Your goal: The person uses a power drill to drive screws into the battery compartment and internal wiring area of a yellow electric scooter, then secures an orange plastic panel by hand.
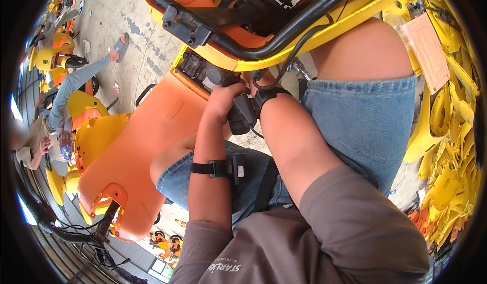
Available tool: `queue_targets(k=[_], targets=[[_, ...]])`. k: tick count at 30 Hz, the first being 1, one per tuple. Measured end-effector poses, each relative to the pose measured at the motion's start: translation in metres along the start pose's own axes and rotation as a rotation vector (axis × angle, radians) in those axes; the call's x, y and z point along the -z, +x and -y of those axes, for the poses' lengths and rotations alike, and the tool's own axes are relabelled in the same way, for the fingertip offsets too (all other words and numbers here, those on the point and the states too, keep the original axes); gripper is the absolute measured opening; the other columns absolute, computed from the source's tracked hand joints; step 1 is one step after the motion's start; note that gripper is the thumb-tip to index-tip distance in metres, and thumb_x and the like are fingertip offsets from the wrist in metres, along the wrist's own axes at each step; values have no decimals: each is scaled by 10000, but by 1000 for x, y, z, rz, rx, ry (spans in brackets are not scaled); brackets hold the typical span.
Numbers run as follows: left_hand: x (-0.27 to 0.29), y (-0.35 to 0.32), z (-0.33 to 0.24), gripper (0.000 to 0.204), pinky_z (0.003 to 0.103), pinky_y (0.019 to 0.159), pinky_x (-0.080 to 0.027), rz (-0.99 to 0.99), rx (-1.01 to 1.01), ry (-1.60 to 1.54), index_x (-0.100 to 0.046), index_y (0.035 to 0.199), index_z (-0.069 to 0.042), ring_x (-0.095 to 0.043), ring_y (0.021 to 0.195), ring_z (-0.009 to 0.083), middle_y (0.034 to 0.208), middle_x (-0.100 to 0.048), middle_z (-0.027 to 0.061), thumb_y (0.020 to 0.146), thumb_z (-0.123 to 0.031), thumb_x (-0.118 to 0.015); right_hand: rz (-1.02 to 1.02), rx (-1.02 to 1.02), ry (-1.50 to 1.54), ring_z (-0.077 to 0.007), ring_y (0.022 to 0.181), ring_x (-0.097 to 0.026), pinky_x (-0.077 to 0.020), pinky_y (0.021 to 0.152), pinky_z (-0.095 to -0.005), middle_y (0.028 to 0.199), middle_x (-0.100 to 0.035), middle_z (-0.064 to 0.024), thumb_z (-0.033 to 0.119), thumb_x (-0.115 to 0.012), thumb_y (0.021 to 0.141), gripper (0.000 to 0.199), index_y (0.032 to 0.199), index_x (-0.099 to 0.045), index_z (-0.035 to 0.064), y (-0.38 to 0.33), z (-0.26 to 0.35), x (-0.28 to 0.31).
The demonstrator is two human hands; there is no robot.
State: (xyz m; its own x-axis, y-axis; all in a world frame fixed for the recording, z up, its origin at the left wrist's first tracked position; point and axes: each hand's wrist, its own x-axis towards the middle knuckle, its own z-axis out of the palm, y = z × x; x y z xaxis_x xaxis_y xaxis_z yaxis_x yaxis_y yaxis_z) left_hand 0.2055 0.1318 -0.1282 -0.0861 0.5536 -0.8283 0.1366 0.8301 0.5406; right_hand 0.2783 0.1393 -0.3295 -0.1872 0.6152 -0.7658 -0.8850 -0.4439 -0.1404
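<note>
left hand (223,97) closed round black tool (242,114), nose pushed up at toy car's black part (195,66) | right hand (256,81) mostly hidden behind tool, grip cannot tell | yellow car body (304,40) rests tilted on knees, underside within reach | orange seat panel (147,147) just left

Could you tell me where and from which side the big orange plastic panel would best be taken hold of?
Probably by the long bare edge of the orange panel on its left side, coming from the person's left. That side lies open toward the floor, while the right side is crowded by the left hand, a knee and the yellow body.
</note>
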Motion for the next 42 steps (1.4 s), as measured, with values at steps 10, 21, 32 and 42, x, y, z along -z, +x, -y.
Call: queue_targets(k=[10, 21, 32, 42], targets=[[18, -53, -22, 312, 289, 578, -546, 3, 92, -148, -633, 1042, 54, -633, 617, 175, 853, -682, 133, 813, -155, -672, 11, -63, -71, -233, 1094, -611, -521, 913, -377, 1175, -654, -77, 311, -465, 1008, 313, 1177, -600, 85, 13, -8, -10], [105, -140, -21, 186, 289, 589, -525, -130, -249, -346, -647, 989, 58, -640, 643, 173, 834, -693, 131, 850, -67, -642, 470, -396, -880, -188, 855, -698, -580, 761, -312, 975, -701, -102, 37, -625, 887, 223, 1110, -619, 22, -74, -7, -51], [147, -133, -26, 320, 307, 593, -551, -114, -355, -641, -565, 1117, 9, -657, 656, 190, 887, -693, 131, 833, -113, -648, 222, -280, -1408, -294, 822, -697, -543, 757, -432, 849, -703, -120, 264, -530, 948, 306, 977, -687, 3, -131, 8, -169], [141, -98, -13, 316, 326, 604, -557, -51, -218, -815, -571, 1095, -8, -656, 678, 186, 882, -681, 124, 825, -146, -658, 883, 523, -2018, -172, 879, -645, -517, 810, -330, 903, -694, -45, 206, -566, 998, 221, 1103, -685, 53, -258, 120, -303]])
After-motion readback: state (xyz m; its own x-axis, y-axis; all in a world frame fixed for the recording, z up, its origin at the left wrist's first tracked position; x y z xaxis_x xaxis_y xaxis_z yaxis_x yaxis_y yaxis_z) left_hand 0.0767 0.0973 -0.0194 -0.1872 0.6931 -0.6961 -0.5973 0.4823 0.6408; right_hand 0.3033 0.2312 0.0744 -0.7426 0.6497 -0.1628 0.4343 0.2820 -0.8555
